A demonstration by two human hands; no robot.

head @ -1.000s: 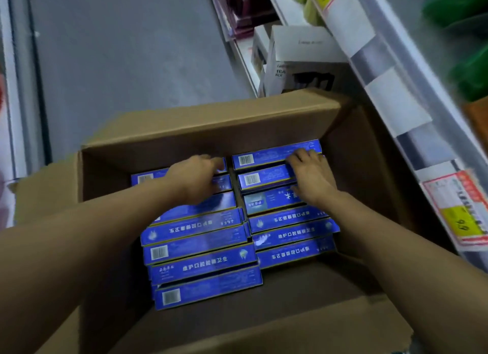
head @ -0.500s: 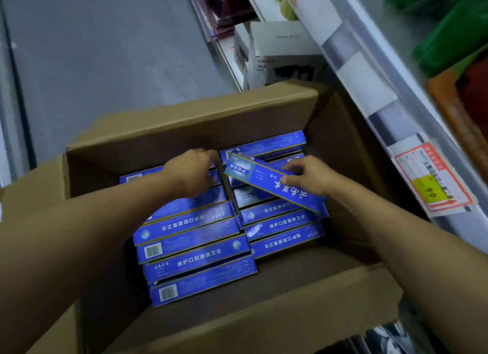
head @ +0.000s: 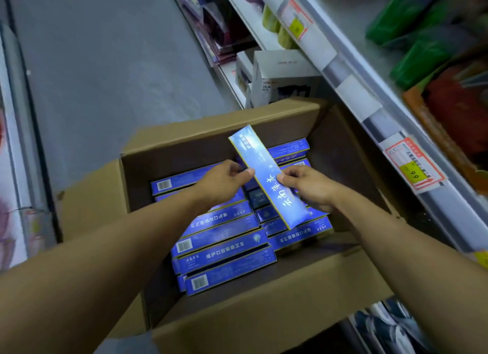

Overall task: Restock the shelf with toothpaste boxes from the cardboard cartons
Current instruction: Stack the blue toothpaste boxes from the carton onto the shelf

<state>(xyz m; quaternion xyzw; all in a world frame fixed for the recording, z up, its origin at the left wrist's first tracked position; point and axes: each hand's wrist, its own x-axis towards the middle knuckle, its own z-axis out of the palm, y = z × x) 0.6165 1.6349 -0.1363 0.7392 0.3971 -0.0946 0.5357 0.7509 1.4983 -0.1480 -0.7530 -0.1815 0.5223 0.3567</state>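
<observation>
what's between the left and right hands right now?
Head view: one long blue toothpaste box, lifted and tilted above the open brown cardboard carton. Left hand meets one long edge, right hand pinches the other.

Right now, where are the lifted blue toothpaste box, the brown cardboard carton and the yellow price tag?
Lifted blue toothpaste box [head: 266, 176], head view, printed face.
Brown cardboard carton [head: 211, 139], head view, far wall.
Yellow price tag [head: 414, 171], head view, yellow patch.
</observation>
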